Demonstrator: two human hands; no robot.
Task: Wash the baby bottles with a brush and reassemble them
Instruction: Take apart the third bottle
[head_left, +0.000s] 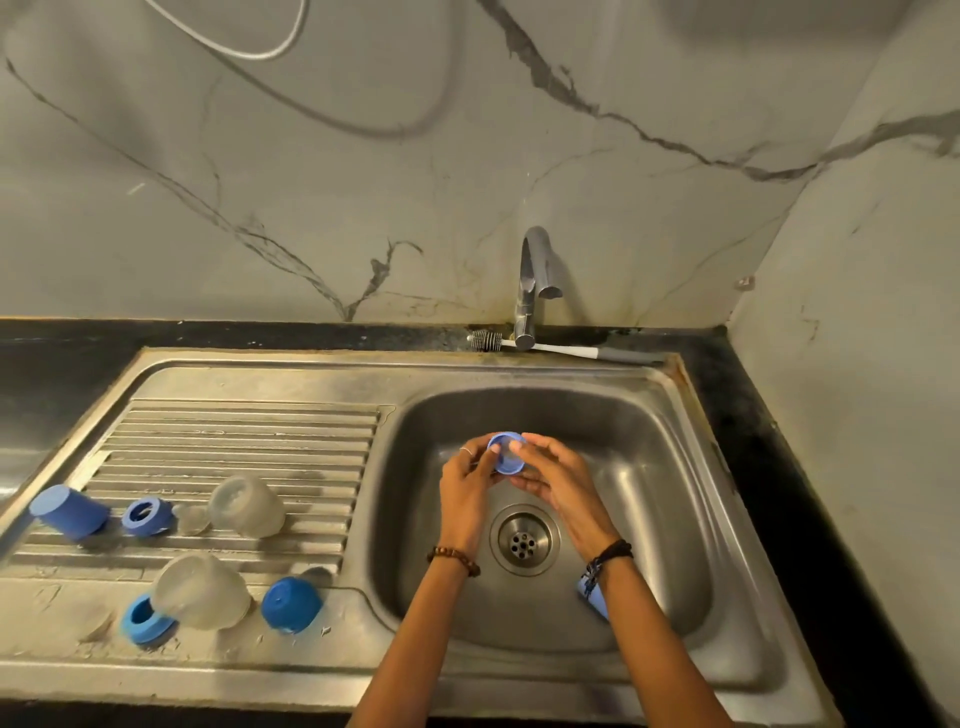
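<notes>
Over the steel sink basin (639, 457), my left hand (465, 480) and my right hand (558, 475) together hold a small blue bottle cap (505, 454), fingers curled round its rim. The bottle brush (550, 347) lies on the counter behind the tap. On the drainboard (249, 441) lie two clear bottle bodies (248, 505) (200, 592), a clear teat (191, 518), two blue collar rings (147, 516) (145, 621), a blue cap (70, 512) and a blue dome cap (291, 604). Another light blue piece (592, 597) shows in the basin under my right wrist.
The tap (535, 280) stands at the back of the basin; no water is visible running from it. The drain (523, 539) sits below my hands. Black counter (753, 415) borders the sink on the right, marble wall behind.
</notes>
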